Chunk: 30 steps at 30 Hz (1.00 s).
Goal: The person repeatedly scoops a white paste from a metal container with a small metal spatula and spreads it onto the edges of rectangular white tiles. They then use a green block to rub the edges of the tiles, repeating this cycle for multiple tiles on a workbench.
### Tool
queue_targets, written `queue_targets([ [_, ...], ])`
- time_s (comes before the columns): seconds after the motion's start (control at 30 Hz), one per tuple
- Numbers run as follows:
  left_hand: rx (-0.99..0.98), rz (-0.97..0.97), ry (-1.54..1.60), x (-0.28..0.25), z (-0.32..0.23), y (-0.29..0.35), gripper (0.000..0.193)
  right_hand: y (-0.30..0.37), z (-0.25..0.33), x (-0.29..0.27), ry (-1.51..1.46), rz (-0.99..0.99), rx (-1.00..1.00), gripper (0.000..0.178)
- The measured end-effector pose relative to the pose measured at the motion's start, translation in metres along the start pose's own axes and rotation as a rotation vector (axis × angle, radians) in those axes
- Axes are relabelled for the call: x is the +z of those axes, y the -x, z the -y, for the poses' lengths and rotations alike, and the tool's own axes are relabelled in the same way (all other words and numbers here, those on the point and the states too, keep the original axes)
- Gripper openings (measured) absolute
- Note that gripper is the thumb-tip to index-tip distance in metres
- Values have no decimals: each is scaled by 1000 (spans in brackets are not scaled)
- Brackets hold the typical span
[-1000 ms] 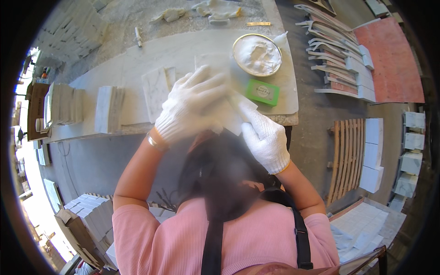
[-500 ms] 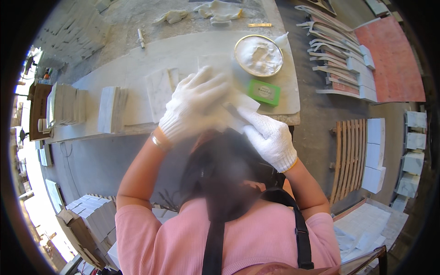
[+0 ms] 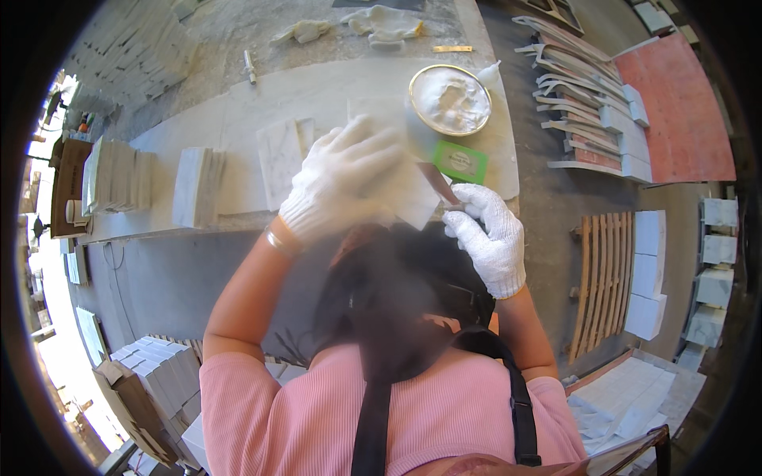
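White knit gloves (image 3: pixel 498 274) covered the left hand (image 3: pixel 341 181) and the right hand (image 3: pixel 486 236) that I had in view from my distant seat. On the right, thumb and fingers had closed on the near end of a flat, dark-bladed scraper (image 3: pixel 434 181), its tip pointing up and leftward. On the left, the fingers lay long and nearly straight, back of the hand up, beside a flat white tile (image 3: pixel 417 206); haze hid what was under them, so I could not tell whether they gripped the tile or only pressed on it. The tile showed between the two hands, at the front edge of the bench (image 3: pixel 230 123) — resting there or held just above, I could not make out.

I judged it to be stone or ceramic: stiff, fairly light for its apparent thinness, brittle at the corners and apt to slide under dry knit. A broad hold along opposite edges, well in from the corners, seemed safest to me. The scraper looked light and thin — best taken by the end already in the fingers, clear of the blade. Beyond it lay a green box (image 3: pixel 460 162), then a round tub of white paste (image 3: pixel 450 99), probably soft and slippery.
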<state>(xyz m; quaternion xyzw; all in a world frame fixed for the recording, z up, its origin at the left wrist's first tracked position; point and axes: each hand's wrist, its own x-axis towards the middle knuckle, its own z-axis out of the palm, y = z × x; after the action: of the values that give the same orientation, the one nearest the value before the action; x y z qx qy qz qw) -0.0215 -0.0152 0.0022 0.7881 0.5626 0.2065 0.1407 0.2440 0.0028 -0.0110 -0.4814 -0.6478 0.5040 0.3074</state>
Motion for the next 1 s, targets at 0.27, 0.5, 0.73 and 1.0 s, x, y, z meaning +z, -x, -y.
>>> queue_targets([
  [0.27,14,-25,0,3,2,1,88,3,-43,26,597,-320,-839,32],
  [0.5,-18,39,-132,1,-4,1,98,36,-85,-12,654,-306,-669,29],
  [0.73,144,45,-93,25,-56,12,115,39,-69,-62,-245,-490,88,16],
  [1.0,377,38,219,33,-88,12,92,-59,-44,-67,-78,-373,-55,22],
])
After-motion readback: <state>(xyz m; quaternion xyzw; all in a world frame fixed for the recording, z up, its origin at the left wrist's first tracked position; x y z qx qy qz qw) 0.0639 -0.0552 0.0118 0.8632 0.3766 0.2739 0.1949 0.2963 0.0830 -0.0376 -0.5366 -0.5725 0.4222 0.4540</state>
